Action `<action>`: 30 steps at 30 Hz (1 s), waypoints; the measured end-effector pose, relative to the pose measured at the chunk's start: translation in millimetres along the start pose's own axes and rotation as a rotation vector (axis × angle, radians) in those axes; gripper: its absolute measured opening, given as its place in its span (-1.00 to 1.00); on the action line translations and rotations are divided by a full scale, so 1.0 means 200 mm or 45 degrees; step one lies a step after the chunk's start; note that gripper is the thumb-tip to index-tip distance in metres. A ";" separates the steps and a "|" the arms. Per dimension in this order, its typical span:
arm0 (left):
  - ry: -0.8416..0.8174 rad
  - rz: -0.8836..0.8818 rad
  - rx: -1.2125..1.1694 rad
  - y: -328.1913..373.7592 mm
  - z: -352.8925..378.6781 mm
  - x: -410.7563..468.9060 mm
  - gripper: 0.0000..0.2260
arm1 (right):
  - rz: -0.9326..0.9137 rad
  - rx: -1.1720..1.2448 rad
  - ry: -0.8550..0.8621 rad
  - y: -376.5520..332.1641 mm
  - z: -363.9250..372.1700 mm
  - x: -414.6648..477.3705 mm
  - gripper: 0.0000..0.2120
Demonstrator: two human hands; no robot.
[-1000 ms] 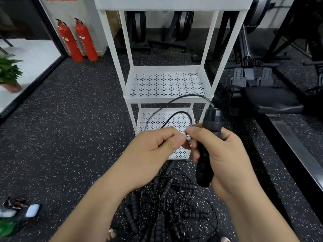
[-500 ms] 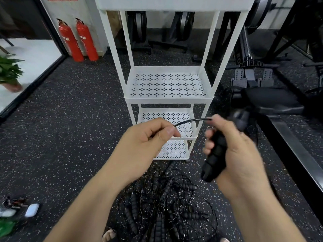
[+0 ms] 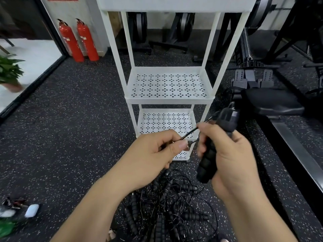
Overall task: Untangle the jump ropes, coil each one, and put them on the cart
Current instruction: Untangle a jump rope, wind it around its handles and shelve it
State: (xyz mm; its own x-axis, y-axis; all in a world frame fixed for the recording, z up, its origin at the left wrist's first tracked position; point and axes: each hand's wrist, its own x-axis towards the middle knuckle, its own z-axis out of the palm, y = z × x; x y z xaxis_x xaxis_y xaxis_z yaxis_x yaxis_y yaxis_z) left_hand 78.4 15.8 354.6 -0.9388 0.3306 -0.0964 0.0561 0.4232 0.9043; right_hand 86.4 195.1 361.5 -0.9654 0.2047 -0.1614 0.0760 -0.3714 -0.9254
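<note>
— Black foam-handled jump ropes (image 3: 167, 206) lie knotted in a heap on the speckled rubber floor (image 3: 70, 137), nearest the feet. Where's the one being worked?
— Above the heap. The right grip (image 3: 230, 154) is wrapped round a black ribbed foam handle (image 3: 209, 159). The left grip (image 3: 153, 158) pinches its thin black cord (image 3: 190, 132) just beside it.
— How will it handle?
— Light, I'd judge. The cord looks springy and slick, so coil from the handle, where foam gives purchase.
— And the white perforated metal cart (image 3: 169, 100)?
— Just beyond the hands.
</note>
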 end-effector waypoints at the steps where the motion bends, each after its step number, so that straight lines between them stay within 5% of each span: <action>1: 0.002 -0.008 0.014 0.00 -0.01 0.00 -0.84 | -0.028 0.043 0.041 -0.02 -0.02 0.02 -0.86; 8: 0.098 -0.008 0.049 -0.02 -0.07 0.01 -0.84 | -0.122 0.237 0.242 -0.10 -0.15 0.10 -0.87; 13: 0.141 0.092 -0.025 0.02 -0.05 0.00 -0.83 | 0.088 0.135 -0.003 -0.05 -0.07 0.05 -0.58; 17: 0.166 0.143 -0.037 0.02 -0.02 0.00 -0.81 | 0.135 -0.118 -0.144 0.02 0.02 -0.01 -0.91; 30: 0.049 0.043 0.004 -0.01 -0.01 0.00 -0.88 | -0.098 0.129 0.081 -0.07 -0.05 0.04 -0.86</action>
State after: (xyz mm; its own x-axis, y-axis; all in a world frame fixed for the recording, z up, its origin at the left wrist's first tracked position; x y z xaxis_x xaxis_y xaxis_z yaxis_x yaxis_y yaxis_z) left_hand 77.0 13.0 354.8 -0.9487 0.3121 -0.0502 0.0888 0.4154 0.9053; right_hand 81.1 210.8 369.7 -0.9494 0.2920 -0.1160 -0.0262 -0.4413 -0.8970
